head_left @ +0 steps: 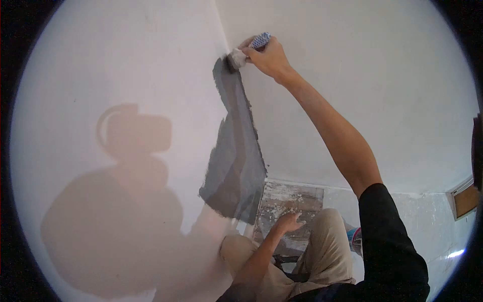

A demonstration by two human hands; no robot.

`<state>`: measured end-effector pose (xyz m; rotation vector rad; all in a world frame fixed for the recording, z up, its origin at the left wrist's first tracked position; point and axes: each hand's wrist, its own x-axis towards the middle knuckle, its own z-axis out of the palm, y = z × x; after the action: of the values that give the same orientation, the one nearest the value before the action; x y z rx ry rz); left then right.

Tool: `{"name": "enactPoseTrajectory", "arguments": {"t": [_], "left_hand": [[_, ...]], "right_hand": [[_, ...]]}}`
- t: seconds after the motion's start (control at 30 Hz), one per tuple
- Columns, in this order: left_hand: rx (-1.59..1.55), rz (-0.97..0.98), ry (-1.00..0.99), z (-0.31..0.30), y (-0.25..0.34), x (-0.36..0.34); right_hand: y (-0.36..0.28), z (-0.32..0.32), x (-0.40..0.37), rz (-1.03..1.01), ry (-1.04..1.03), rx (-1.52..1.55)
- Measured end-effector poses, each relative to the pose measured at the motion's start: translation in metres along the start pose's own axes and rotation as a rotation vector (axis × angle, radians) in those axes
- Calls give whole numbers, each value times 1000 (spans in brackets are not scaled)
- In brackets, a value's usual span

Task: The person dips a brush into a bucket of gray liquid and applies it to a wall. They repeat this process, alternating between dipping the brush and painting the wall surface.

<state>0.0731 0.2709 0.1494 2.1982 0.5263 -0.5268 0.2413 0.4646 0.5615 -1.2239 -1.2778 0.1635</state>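
Observation:
My right hand [269,56] is closed around a paintbrush [238,58] with a blue-and-white patterned handle. The dark bristles touch the wall at the corner, at the top end of a grey painted patch [234,156]. This patch runs down the left wall along the corner and widens toward the bottom. Low in the view, my left hand [290,222] hangs over the floor beside my knee, its fingers apart and nothing visible in them.
A scuffed, paint-spotted floor [292,196] shows below the walls. Beside my right knee is a partly hidden paint bucket [355,239]. A brown-panelled frame [464,200] sits at the far right. My shadow falls across the left wall [75,100].

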Motion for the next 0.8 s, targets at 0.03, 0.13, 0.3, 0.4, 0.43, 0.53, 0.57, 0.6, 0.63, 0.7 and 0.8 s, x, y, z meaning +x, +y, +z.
{"name": "enactPoseTrajectory", "arguments": {"t": [0.03, 0.13, 0.3, 0.4, 0.43, 0.53, 0.57, 0.6, 0.63, 0.7, 0.8], "left_hand": [[-3, -2, -6, 1, -2, 3], [-16, -13, -30, 5, -3, 6], [-17, -40, -47, -24, 25, -22], [14, 2, 21, 3, 0, 2], [6, -2, 14, 2, 2, 3], [-9, -15, 0, 1, -1, 5], [-8, -17, -3, 2, -4, 6], [-9, -19, -5, 2, -6, 6], [1, -18, -2, 3, -7, 7], [20, -15, 2, 6, -9, 9], [40, -8, 43, 9, -10, 11]], "right_hand": [[-7, -1, 3, -53, 24, -46], [-21, -9, -11, -164, 59, -118], [-9, -36, -56, -84, -105, -231], [-10, -42, -77, 47, -151, -314], [-10, -44, -80, 97, -159, -336], [10, -42, -85, 122, -316, -160], [10, -41, -87, 88, -359, -101], [7, -39, -86, 33, -403, -115], [4, -36, -86, -20, -448, -129], [-4, -35, -82, -147, -514, -315], [-17, -36, -70, -251, -463, -604]]}}
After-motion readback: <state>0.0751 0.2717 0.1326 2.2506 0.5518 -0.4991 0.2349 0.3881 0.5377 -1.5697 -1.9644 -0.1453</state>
